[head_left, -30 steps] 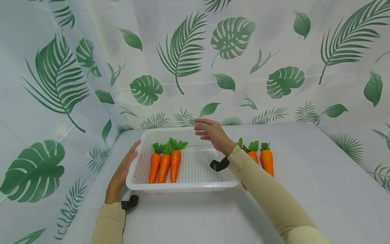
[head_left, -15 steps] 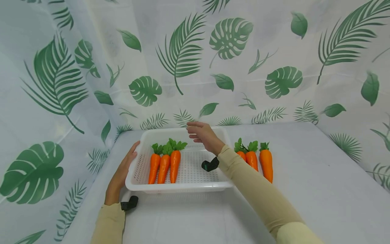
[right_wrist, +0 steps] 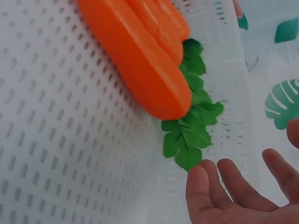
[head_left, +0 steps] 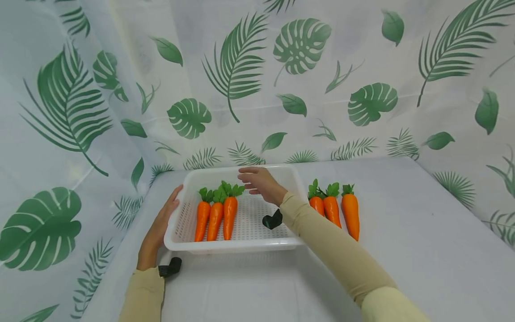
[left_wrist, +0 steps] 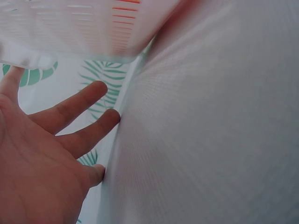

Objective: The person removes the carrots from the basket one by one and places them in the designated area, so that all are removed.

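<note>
A white perforated plastic basket (head_left: 237, 246) sits on the table, with three orange carrots (head_left: 215, 221) side by side in its left half. Their green leafy tops point to the far side. My left hand (head_left: 162, 221) touches the basket's left side; in the left wrist view a finger of that hand (left_wrist: 42, 149) meets the rim while the others are spread. Over the basket's far middle hovers my right hand (head_left: 261, 182), fingers extended and holding nothing. In the right wrist view its fingertips lie close to the carrot leaves (right_wrist: 187, 135); contact cannot be told.
To the basket's right, three more carrots (head_left: 351, 214) lie on the white-covered table (head_left: 402, 250), partly hidden by my right forearm (head_left: 330, 250). A leaf-printed curtain (head_left: 314, 112) stands behind and along both sides.
My right hand has shifted left and slightly lower over the basket, uncovering more of the carrots on the right. The left hand stays at the basket's side. No carrot has moved.
</note>
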Demonstrator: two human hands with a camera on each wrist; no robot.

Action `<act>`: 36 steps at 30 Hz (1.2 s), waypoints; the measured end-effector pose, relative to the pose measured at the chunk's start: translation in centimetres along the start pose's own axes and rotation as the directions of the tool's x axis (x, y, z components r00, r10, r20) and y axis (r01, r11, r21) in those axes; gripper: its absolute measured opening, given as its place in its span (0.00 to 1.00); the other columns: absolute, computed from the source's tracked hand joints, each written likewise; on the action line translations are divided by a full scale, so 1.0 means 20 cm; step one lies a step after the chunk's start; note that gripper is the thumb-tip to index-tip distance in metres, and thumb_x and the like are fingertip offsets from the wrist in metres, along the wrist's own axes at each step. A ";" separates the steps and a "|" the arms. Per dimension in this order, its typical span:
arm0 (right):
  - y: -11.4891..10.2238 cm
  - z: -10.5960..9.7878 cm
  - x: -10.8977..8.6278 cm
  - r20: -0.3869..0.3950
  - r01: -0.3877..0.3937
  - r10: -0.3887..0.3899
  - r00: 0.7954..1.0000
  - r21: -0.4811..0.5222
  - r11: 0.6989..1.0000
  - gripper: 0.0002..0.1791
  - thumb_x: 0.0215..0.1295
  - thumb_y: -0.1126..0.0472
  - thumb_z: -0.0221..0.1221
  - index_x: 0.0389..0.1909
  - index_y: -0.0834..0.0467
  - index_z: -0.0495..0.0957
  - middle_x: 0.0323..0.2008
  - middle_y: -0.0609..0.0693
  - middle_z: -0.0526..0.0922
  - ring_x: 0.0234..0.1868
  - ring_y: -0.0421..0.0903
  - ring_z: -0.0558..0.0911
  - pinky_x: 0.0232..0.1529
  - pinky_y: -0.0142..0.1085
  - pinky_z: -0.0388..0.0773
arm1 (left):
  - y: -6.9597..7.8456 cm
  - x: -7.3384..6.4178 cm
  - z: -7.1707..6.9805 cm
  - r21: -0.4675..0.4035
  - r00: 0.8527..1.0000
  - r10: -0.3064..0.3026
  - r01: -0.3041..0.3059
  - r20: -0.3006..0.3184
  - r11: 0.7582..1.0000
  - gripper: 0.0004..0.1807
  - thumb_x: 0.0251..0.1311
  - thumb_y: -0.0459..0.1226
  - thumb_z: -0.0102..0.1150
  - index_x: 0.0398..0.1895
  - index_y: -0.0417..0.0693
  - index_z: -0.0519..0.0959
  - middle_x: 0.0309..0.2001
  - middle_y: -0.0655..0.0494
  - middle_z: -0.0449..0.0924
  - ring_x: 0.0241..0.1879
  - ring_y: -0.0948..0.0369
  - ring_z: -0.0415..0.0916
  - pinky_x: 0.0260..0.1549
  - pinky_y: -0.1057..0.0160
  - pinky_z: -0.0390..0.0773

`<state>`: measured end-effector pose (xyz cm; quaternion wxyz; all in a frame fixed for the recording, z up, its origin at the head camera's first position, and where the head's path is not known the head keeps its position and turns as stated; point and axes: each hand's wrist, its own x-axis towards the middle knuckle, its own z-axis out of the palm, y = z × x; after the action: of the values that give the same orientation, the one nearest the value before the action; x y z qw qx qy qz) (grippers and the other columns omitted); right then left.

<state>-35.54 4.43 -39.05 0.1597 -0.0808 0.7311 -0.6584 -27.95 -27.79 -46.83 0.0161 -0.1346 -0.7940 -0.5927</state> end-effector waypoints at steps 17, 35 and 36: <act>0.03 0.05 0.02 0.079 -0.137 0.138 0.987 -0.025 0.990 0.28 0.80 0.57 0.59 0.76 0.62 0.73 0.70 0.64 0.76 0.66 0.66 0.77 0.67 0.55 0.74 | 0.03 0.00 -0.01 -0.034 1.000 -0.003 0.004 0.012 0.999 0.34 0.87 0.53 0.30 0.90 0.61 0.44 0.84 0.44 0.50 0.70 0.44 0.61 0.57 0.65 0.74; 0.08 0.13 0.07 0.105 -0.204 0.211 0.972 -0.076 0.976 0.24 0.77 0.59 0.62 0.70 0.61 0.79 0.58 0.59 0.83 0.49 0.54 0.82 0.59 0.51 0.79 | 0.01 0.01 -0.01 -0.011 1.000 -0.010 0.010 0.013 1.000 0.34 0.87 0.55 0.29 0.90 0.61 0.43 0.84 0.43 0.49 0.70 0.42 0.61 0.58 0.60 0.74; 0.08 0.13 0.07 0.106 -0.203 0.210 0.972 -0.077 0.976 0.24 0.76 0.59 0.62 0.70 0.61 0.79 0.58 0.59 0.83 0.49 0.54 0.82 0.59 0.52 0.79 | 0.01 0.01 -0.01 -0.013 1.000 -0.009 0.009 0.013 1.000 0.34 0.87 0.55 0.29 0.90 0.61 0.43 0.84 0.43 0.49 0.70 0.42 0.61 0.58 0.61 0.74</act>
<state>-35.82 1.66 -41.12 0.2659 -0.0468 0.7464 -0.6083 -28.15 -27.90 -46.52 0.0075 -0.1351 -0.7908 -0.5969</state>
